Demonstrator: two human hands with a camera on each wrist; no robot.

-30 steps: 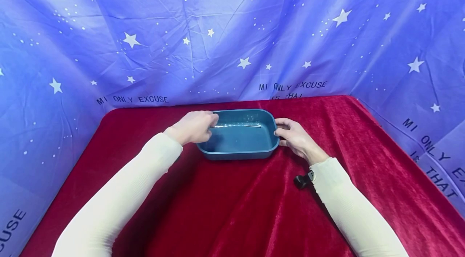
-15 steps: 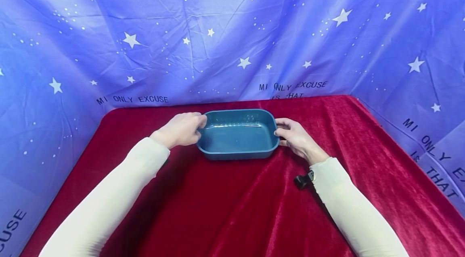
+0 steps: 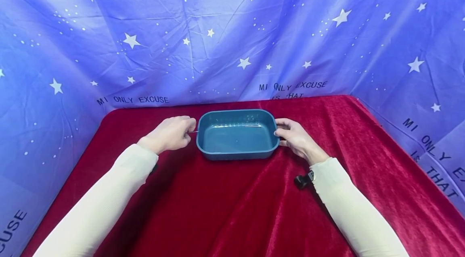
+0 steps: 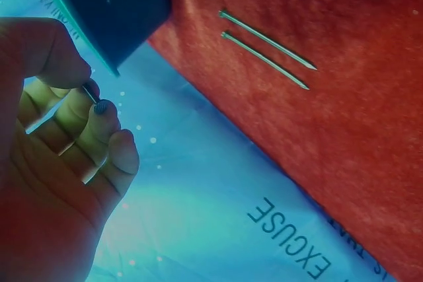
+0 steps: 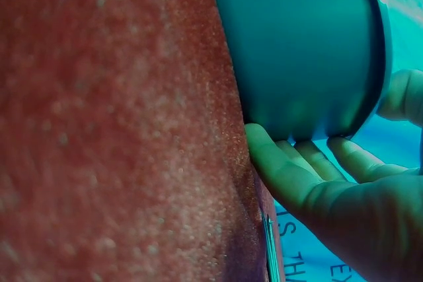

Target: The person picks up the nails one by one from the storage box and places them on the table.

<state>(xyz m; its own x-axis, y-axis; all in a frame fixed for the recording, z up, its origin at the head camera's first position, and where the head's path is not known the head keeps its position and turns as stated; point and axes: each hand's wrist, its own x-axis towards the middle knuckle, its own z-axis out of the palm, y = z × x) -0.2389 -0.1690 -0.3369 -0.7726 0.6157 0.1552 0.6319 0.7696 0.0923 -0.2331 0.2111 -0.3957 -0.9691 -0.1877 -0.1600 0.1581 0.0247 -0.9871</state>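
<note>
A blue-green plastic box (image 3: 237,138) with rounded corners stands upright on the red cloth. My left hand (image 3: 168,132) is just left of it, pinching a nail (image 4: 100,106) between thumb and fingers. In the left wrist view the flat nail head shows at the fingertips; in the head view only the thin shaft pokes out toward the box's left wall. My right hand (image 3: 296,138) holds the box's right end, thumb at the rim and fingers along the outer wall (image 5: 297,51).
Two more nails (image 4: 268,47) lie side by side on the red cloth (image 3: 225,204) in the left wrist view. A starry blue curtain (image 3: 218,27) hangs behind the table and along its sides. A black wrist device (image 3: 303,179) sits by the right cuff.
My left hand has drawn back leftward from over the box's left end to outside it, the nail shaft now showing. The box and my right hand have stayed in place.
</note>
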